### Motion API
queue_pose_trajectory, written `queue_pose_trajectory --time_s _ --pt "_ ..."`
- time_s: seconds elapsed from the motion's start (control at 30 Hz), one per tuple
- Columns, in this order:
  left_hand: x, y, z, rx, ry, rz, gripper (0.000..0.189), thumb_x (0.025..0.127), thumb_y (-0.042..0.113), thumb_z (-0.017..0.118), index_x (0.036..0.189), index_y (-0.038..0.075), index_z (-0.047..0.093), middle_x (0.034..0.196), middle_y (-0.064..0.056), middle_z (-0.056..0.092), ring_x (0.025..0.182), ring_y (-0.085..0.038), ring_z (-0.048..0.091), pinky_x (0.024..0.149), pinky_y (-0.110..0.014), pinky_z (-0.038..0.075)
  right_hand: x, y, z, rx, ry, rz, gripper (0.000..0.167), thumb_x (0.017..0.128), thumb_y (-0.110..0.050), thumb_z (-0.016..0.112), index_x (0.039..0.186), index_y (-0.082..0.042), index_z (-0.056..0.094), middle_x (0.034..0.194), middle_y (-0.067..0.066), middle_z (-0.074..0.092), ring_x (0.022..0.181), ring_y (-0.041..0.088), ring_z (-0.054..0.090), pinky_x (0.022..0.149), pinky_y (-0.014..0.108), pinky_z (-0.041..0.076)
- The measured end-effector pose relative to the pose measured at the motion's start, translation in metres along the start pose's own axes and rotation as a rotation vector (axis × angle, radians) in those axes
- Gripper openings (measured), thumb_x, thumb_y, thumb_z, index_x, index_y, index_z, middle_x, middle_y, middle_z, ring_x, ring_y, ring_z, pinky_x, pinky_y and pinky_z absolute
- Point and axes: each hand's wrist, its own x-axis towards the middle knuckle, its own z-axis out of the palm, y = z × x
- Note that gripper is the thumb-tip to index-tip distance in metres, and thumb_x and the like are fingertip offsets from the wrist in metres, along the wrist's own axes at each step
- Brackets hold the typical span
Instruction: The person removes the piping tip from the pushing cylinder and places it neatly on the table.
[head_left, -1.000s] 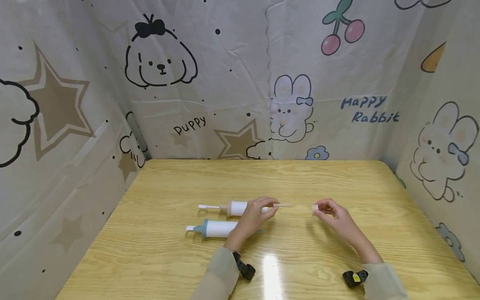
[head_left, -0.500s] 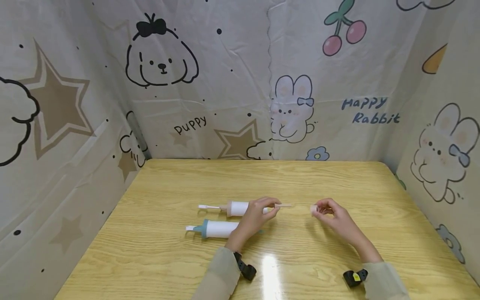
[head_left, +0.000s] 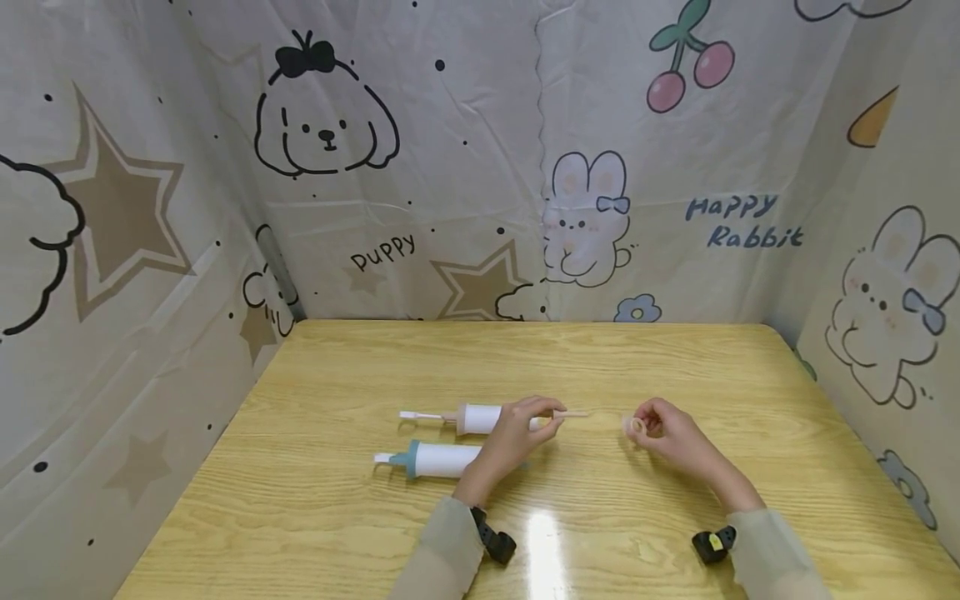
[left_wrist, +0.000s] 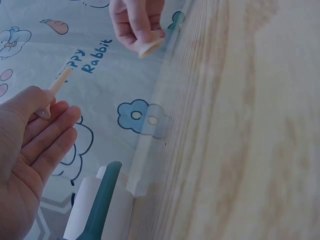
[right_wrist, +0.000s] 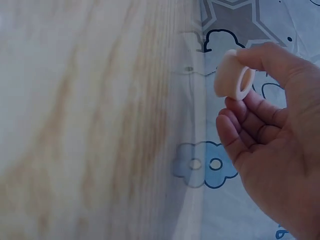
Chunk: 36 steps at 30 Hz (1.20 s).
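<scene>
My left hand [head_left: 517,429] pinches a thin pale pink stick [head_left: 576,414] between thumb and index finger. In the left wrist view this stick [left_wrist: 61,81] has a flared base, and the other fingers lie extended below it. My right hand [head_left: 678,437] pinches a short pale pink ring-shaped cap [right_wrist: 231,77] by its rim, its hole showing. Hand and cap are above the table, a short gap right of the stick. Behind my left hand lies a white cylinder with a pink collar [head_left: 480,418] and slim white tip. Nearer lies a similar white cylinder with a teal collar [head_left: 446,460].
The wood-grain table [head_left: 337,533] reaches back to a patterned cloth wall [head_left: 450,200], with cloth at both sides too. In the left wrist view, a teal rod [left_wrist: 104,202] lies along the nearer white cylinder. Each wrist wears a black camera.
My right hand has turned the pink cap so its open ring faces the head camera. The left hand still holds the stick almost in place, and both cylinders stay put.
</scene>
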Motion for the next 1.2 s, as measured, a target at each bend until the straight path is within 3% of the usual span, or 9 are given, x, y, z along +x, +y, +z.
queue_pose_trajectory --time_s 0.33,0.7,0.77,0.97,1.2 --pt "0.000 0.000 0.001 0.013 -0.009 0.020 0.015 0.094 0.013 0.065 0.108 0.009 0.071 0.104 -0.008 0.074 0.094 -0.018 0.072 0.081 -0.033 0.061 0.003 0.006 0.001 -0.064 -0.078 0.013 0.023 0.089 -0.015 0.071 0.098 0.001 0.056 0.084 0.006 0.054 0.073 0.011 0.044 0.060 0.021 0.038" --pt "0.003 0.003 0.005 0.007 -0.035 -0.002 0.015 0.095 0.012 0.064 0.108 0.006 0.070 0.100 -0.009 0.073 0.092 -0.019 0.071 0.082 -0.035 0.061 0.003 0.014 0.001 -0.110 -0.064 -0.001 0.023 0.086 -0.011 0.072 0.098 0.002 0.058 0.087 0.006 0.057 0.076 0.010 0.047 0.062 0.019 0.042" --pt "0.004 0.005 0.008 0.027 -0.054 -0.010 0.015 0.095 0.012 0.064 0.108 0.006 0.070 0.099 -0.009 0.072 0.092 -0.019 0.070 0.081 -0.034 0.060 0.002 0.014 0.001 -0.107 -0.067 -0.002 0.023 0.086 -0.011 0.072 0.098 0.002 0.058 0.088 0.006 0.057 0.076 0.010 0.046 0.062 0.019 0.041" --pt "0.013 0.015 0.017 0.149 -0.117 -0.040 0.013 0.096 0.014 0.063 0.105 0.009 0.071 0.098 -0.004 0.070 0.089 -0.018 0.068 0.073 -0.015 0.054 0.001 0.013 0.000 -0.107 -0.070 -0.002 0.022 0.086 -0.011 0.073 0.097 0.001 0.058 0.087 0.006 0.057 0.077 0.011 0.046 0.063 0.020 0.041" --pt "0.020 0.026 0.029 0.294 -0.125 -0.022 0.010 0.094 0.015 0.066 0.100 0.011 0.073 0.094 0.000 0.066 0.081 -0.009 0.064 0.066 -0.007 0.047 0.001 0.010 0.000 -0.095 -0.079 0.015 0.023 0.086 -0.011 0.073 0.098 0.003 0.057 0.088 0.008 0.057 0.078 0.013 0.047 0.062 0.019 0.040"
